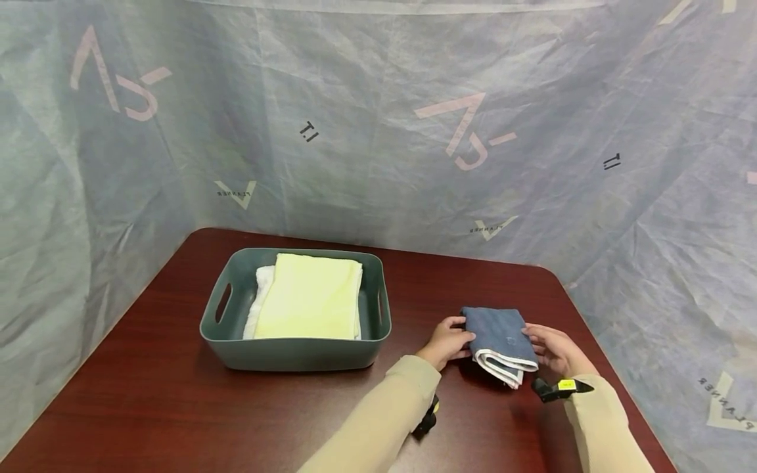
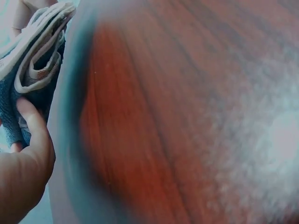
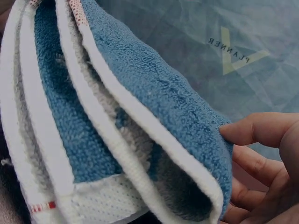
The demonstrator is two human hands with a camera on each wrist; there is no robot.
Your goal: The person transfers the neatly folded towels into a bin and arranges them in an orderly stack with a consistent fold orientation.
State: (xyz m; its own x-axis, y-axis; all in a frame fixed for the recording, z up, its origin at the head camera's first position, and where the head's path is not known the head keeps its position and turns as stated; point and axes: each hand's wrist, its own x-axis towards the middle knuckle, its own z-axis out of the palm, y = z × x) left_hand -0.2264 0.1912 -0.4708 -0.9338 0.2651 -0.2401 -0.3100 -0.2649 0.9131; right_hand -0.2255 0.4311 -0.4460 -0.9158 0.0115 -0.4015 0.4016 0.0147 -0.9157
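Observation:
A folded blue towel [image 1: 499,335] with white edging lies on the dark red table [image 1: 148,394], right of centre. My left hand [image 1: 447,341] grips its left edge, thumb on top. My right hand [image 1: 553,349] holds its right side, thumb on the upper layer and fingers beside the fold. In the left wrist view the thumb of the left hand [image 2: 28,154] presses on the stacked folds of the towel [image 2: 32,60]. The right wrist view shows the towel's layered end [image 3: 117,116] close up, with the right hand's fingers [image 3: 266,158] curled at its edge.
A dark green bin [image 1: 296,358] with handle slots stands left of the hands. In it lie a folded pale yellow towel [image 1: 310,295] and a white towel [image 1: 260,295]. A printed blue sheet [image 1: 378,131] walls in the table's back and sides.

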